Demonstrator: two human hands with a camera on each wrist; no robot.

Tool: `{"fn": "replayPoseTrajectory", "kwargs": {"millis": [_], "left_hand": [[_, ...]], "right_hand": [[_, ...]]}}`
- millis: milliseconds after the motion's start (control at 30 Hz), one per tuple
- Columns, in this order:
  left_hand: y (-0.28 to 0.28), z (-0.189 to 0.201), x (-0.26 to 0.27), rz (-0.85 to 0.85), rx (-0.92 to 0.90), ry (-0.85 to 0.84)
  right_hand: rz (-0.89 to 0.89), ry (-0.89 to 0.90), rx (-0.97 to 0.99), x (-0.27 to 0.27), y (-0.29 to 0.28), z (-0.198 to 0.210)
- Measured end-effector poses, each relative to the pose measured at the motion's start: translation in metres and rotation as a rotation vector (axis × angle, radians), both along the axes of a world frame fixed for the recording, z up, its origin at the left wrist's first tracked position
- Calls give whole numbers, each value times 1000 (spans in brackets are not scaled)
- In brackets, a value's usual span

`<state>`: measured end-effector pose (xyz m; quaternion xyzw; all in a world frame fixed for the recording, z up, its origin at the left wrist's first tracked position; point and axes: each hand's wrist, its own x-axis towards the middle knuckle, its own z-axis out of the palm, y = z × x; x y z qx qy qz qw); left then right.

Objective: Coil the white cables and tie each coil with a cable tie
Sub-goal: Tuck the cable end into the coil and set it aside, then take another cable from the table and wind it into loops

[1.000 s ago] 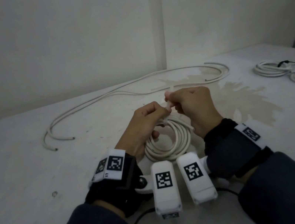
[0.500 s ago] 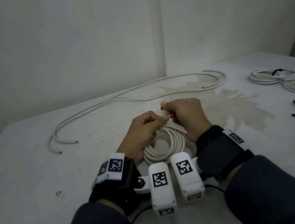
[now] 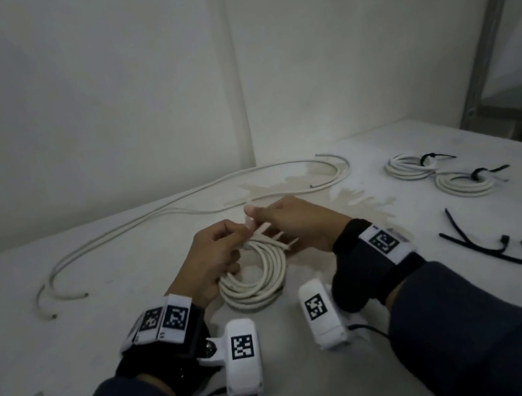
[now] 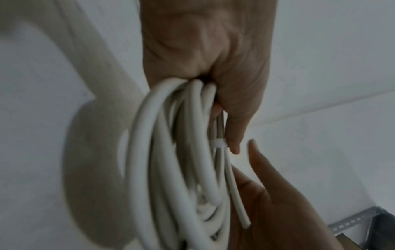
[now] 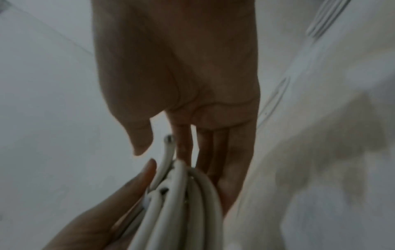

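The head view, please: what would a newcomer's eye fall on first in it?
First, the two hands meeting at the table's middle: the left hand grips a white cable coil while the right hand works at a white cable tie on its top. Next, two finished coils bound with black ties lie far right, with spare black cable ties nearer. Loose white cables trail along the back.

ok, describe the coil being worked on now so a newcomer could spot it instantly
On the white table, look at the near middle, between the left hand and right hand. The white coil there is held by both. Unlike the two coils at far right, it carries no black tie.
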<state>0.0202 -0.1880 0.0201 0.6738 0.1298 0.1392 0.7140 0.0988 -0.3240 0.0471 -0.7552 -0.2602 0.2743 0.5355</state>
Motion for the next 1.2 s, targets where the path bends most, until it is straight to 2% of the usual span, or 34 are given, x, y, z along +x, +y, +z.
{"fn": "replayPoseTrajectory", "kwargs": {"millis": [100, 200, 333, 400, 533, 700, 767, 900, 1033, 1100, 1133, 1200], "left_hand": [[-13, 5, 30, 58, -79, -33], [-38, 8, 67, 60, -102, -48], [-68, 5, 109, -8, -15, -7], [-76, 1, 134, -50, 159, 9], [-62, -6, 172, -16, 714, 129], [-27, -22, 188, -82, 1092, 495], [-25, -24, 185, -29, 1196, 535], [-19, -23, 177, 83, 996, 309], [-13, -9, 158, 256, 707, 37], [-11, 2, 147, 344, 629, -86], [-10, 6, 142, 360, 618, -138], [-11, 13, 127, 312, 582, -247]], "right_hand": [[156, -26, -123, 15, -23, 9], [56, -186, -139, 38, -43, 11], [-88, -180, -165, 71, -71, 9], [-197, -185, -221, 95, -89, 5], [-451, -175, -439, 149, -132, -5], [-578, -134, -566, 186, -169, -16], [-605, -157, -627, 190, -170, -16], [-715, -300, -855, 187, -165, -6], [-791, -437, -889, 176, -148, 4], [-752, -446, -706, 168, -132, 11], [-699, -355, -547, 162, -120, 15], [-564, -1, -221, 143, -97, 25]]}}
